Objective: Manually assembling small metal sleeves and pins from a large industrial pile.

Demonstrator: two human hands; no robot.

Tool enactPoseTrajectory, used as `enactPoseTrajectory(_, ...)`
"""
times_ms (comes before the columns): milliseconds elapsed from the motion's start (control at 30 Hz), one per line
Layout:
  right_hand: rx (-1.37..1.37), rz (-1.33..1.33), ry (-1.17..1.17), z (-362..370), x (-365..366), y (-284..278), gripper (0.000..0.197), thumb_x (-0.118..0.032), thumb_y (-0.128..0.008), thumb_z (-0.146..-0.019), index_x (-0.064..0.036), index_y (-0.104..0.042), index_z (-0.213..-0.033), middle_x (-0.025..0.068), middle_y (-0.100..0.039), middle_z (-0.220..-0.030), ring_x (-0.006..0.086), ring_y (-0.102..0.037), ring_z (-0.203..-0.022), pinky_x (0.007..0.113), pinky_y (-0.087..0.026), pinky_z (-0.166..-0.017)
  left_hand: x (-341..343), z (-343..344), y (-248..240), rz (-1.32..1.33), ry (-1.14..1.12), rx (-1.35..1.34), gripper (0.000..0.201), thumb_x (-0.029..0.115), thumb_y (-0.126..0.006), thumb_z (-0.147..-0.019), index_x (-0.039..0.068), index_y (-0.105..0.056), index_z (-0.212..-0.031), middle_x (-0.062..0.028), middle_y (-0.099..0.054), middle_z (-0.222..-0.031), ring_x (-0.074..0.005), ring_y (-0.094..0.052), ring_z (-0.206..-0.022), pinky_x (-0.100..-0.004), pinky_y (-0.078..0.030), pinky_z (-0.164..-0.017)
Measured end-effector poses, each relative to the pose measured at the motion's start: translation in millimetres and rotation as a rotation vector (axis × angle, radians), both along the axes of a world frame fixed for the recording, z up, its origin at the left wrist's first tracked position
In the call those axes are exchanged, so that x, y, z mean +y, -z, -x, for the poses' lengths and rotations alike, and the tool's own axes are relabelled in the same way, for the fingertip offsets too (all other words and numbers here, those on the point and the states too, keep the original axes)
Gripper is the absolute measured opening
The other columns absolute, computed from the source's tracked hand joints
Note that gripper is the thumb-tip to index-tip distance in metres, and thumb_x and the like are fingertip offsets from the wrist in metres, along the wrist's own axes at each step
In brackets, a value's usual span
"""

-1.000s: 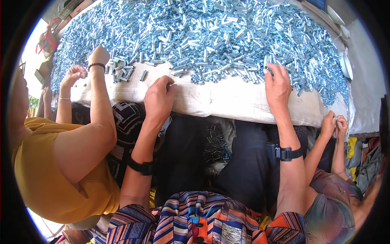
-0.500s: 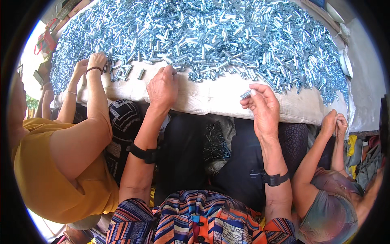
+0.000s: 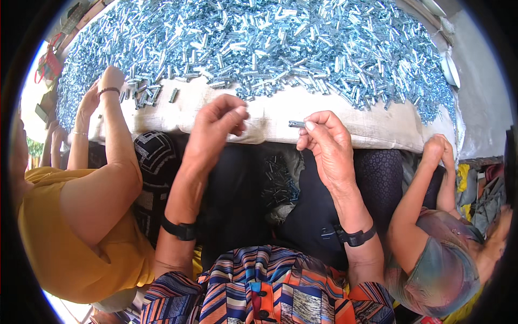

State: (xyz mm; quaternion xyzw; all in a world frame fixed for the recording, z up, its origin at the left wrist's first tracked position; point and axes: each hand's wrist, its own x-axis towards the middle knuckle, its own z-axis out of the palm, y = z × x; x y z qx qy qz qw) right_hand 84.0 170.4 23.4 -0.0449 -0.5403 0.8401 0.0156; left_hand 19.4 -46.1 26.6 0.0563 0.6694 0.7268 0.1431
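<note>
Head view: saw slim, silvery metal tube (image 3: 295, 124), dark-streaked, pointing left, pinched at one end in right hand (image 3: 330, 141), over near edge of pale cloth (image 3: 280, 112). Noted left hand (image 3: 211, 125) half-curled; could not tell if gripping anything. Saw similar pieces (image 3: 259, 48) heaped far.

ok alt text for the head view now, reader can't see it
A person's right hand holds a small metal cylinder near pale cloth, the left hand curled nearby. Beyond spreads a broad heap of metal pieces; co-workers are on both sides.
</note>
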Motion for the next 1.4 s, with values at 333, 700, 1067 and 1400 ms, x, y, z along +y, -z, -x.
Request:
enactPoseTrajectory(333,0.047,-0.09,-0.047,-7.8,-11.7,-3.4,0.003,-0.004,-0.055,-0.09,-0.0022,-0.054,-0.093,0.0047,-0.059,-0.077,0.0107,-0.059,-0.067,0.024,-0.05,-0.065,26.9,-36.2,-5.9,-0.26,0.151,-0.121,0.015,0.009,-0.056,-0.091,0.0,-0.059,-0.103,-0.0053,-0.062,-0.084,-0.01,-0.059,-0.071,-0.0234,-0.05,-0.065)
enactPoseTrajectory(700,0.004,0.158,-0.185,-16.2,-3.3,1.3,0.006,-0.009,-0.054,-0.092,-0.0033,-0.053,-0.095,0.0067,-0.06,-0.08,0.0129,-0.059,-0.066,0.025,-0.051,-0.063,33.4,-42.1,-6.2,-0.248,0.148,0.014,0.01,0.01,-0.06,-0.089,0.001,-0.058,-0.093,-0.0053,-0.061,-0.078,-0.0093,-0.056,-0.063,-0.0221,-0.046,-0.057)
enactPoseTrajectory(1067,-0.159,0.33,-0.432,-21.0,2.8,4.8,0.015,-0.019,-0.056,-0.093,-0.0044,-0.056,-0.09,0.0046,-0.058,-0.073,0.0124,-0.056,-0.06,0.025,-0.046,-0.056,38.9,-50.4,10.8,-0.492,0.301,-0.091,0.016,0.017,-0.062,-0.089,0.003,-0.056,-0.091,-0.0038,-0.057,-0.074,-0.0073,-0.05,-0.058,-0.0202,-0.041,-0.053)
enactPoseTrajectory(1400,0.105,-1.292,0.491,57.1,87.6,21.0,0.017,-0.014,-0.062,-0.081,-0.0039,-0.06,-0.094,0.017,-0.066,-0.083,0.0338,-0.064,-0.076,0.04,-0.049,-0.066,31.0,-52.3,14.1,0.14,0.403,0.014,0.013,0.014,-0.064,-0.088,0.002,-0.058,-0.088,0.0044,-0.052,-0.074,-0.0032,-0.044,-0.066,-0.0198,-0.038,-0.058)
